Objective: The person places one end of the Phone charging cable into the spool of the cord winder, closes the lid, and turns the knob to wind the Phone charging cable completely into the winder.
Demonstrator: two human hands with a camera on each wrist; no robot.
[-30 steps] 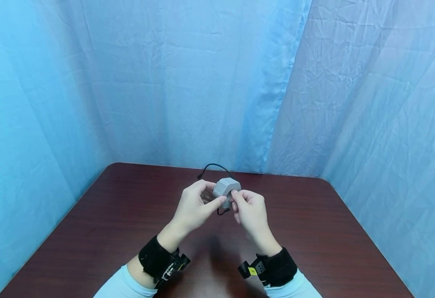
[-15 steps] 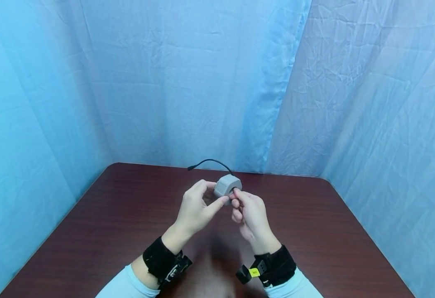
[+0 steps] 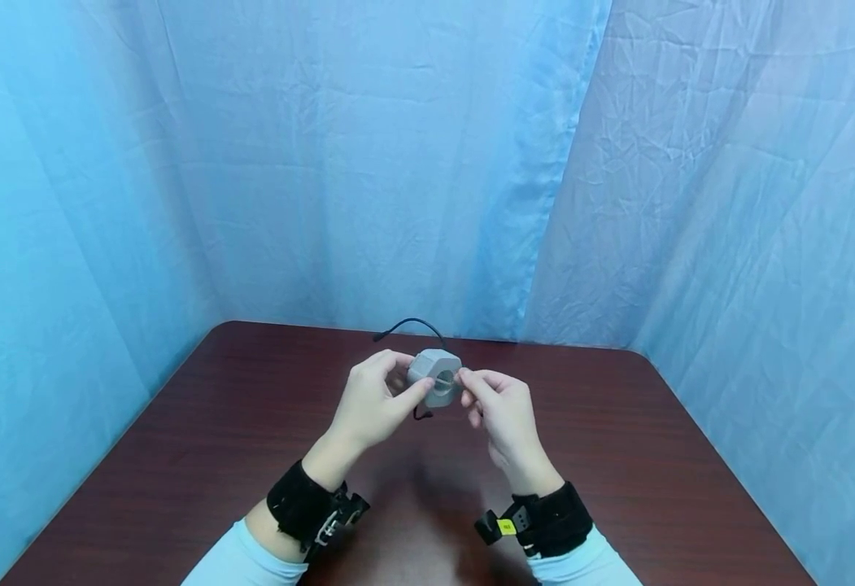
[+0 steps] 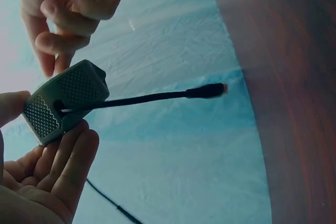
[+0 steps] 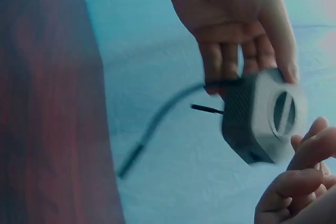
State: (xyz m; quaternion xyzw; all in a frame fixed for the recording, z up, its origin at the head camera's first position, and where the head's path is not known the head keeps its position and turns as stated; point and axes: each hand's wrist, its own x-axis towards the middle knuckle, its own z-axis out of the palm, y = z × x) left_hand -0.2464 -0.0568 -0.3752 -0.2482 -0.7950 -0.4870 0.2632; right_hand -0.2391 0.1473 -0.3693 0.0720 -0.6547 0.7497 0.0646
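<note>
A grey blocky device (image 3: pixel 427 365) with textured sides is held up over the table. Its face has a round recess crossed by a pale bar (image 5: pixel 284 114). My left hand (image 3: pixel 371 403) grips the device from the left, thumb on the near side and fingers behind. A black cable (image 4: pixel 152 98) with a small metal-tipped plug (image 4: pixel 207 91) sticks out of one side, and a second black lead (image 4: pixel 113 203) hangs from it. My right hand (image 3: pixel 502 411) is at the device's right edge, fingers bent and fingertips close to the recess; whether they pinch anything I cannot tell.
Under both hands lies a dark red-brown wooden table (image 3: pixel 251 423) with rounded far corners. Light blue curtains (image 3: pixel 398 163) hang behind it and along both sides. Each wrist wears a black strap with a small camera.
The device has shifted slightly left and its recessed face has turned into view. My right fingertips have drawn back from the recess to the right edge. The left hand keeps its grip.
</note>
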